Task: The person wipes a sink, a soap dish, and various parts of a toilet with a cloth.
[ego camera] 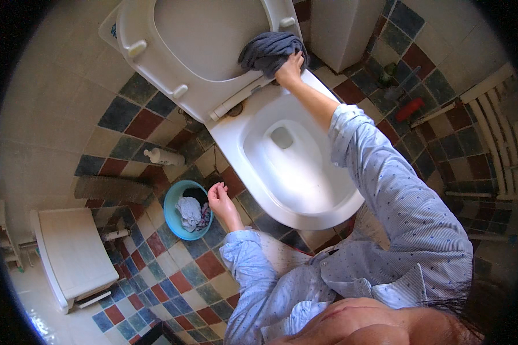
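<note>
My right hand grips a dark grey cloth, pressed against the raised toilet seat near its hinge on the right. Behind the seat stands the raised lid. The white toilet bowl lies open below, with a little water at its drain. My left hand hangs with bent fingers and holds nothing, left of the bowl. Just beside it is a light blue plastic basin with a white cloth and darker fabric inside.
A white bottle stands by the wall left of the toilet. A white cabinet is at the lower left. On the right are a red brush and a white radiator. A white boxed column rises behind the toilet.
</note>
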A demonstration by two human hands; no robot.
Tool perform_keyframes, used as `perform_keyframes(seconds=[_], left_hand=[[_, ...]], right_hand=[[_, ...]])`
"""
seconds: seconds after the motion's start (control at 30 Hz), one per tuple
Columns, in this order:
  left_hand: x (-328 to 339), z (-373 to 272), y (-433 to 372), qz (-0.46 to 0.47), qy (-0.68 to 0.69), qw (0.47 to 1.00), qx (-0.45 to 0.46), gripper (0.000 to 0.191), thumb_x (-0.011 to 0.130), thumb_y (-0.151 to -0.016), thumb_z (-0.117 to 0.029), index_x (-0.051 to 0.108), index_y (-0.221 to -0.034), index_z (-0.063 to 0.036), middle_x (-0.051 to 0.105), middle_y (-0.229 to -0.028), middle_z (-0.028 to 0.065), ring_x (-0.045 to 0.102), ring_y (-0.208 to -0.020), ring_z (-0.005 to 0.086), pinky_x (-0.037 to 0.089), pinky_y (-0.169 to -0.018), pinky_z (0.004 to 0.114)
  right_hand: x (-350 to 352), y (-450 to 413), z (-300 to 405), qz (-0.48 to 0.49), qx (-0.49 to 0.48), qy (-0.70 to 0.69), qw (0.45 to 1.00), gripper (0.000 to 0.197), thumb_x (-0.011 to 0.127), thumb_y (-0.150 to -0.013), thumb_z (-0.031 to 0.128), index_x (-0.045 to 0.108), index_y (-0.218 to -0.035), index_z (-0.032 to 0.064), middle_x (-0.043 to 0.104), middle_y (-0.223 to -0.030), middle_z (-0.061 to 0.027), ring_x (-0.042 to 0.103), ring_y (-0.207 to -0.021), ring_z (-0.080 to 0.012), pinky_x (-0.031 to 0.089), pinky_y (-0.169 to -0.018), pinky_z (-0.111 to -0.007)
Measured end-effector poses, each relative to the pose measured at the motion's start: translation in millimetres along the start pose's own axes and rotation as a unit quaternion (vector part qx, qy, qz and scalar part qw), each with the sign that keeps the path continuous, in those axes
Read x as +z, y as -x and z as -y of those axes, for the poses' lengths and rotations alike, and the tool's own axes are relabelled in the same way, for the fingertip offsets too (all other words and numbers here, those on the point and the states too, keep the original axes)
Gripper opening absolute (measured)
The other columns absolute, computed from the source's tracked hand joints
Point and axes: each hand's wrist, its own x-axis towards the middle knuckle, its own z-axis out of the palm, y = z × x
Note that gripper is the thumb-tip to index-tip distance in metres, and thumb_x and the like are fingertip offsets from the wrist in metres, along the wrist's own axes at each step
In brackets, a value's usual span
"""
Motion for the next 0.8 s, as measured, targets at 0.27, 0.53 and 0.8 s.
perform_keyframes(seconds=[0.27, 0.53, 0.8], left_hand=[[-17, 12, -8, -0.013, 0.036, 0.999, 0.014, 0.013, 0.046, -0.084, -0.005, 0.051, -0.091, 0.0041, 0.056, -0.089, 0.0109, 0.054, -0.079, 0.0151, 0.046, -0.073, 0.025], [-40, 6, 0, -0.022, 0.005, 0.999, 0.024, 0.014, 0.047, -0.084, -0.010, 0.053, -0.092, 0.0002, 0.058, -0.089, 0.0077, 0.054, -0.074, 0.0116, 0.043, -0.065, 0.022], [-48, 6, 3, -0.013, 0.031, 0.999, 0.023, 0.014, 0.047, -0.084, -0.009, 0.052, -0.093, 0.0006, 0.058, -0.089, 0.0082, 0.055, -0.075, 0.0127, 0.043, -0.067, 0.023]], right_hand=[[-6, -71, 26, -0.068, 0.255, -0.336, 0.904, 0.055, 0.037, -0.081, 0.028, 0.020, -0.127, 0.0029, 0.021, -0.133, -0.0175, 0.023, -0.121, -0.0341, 0.026, -0.097, -0.040], [27, 4, -6, -0.030, 0.087, -0.221, 0.971, 0.074, 0.050, -0.076, 0.041, 0.018, -0.128, 0.0010, 0.021, -0.132, -0.0221, 0.027, -0.119, -0.0349, 0.022, -0.099, -0.037], [64, 98, 24, -0.028, -0.339, 0.072, 0.938, 0.055, 0.060, -0.059, 0.033, 0.051, -0.110, 0.0117, 0.048, -0.112, -0.0153, 0.041, -0.106, -0.0343, 0.029, -0.091, -0.043]])
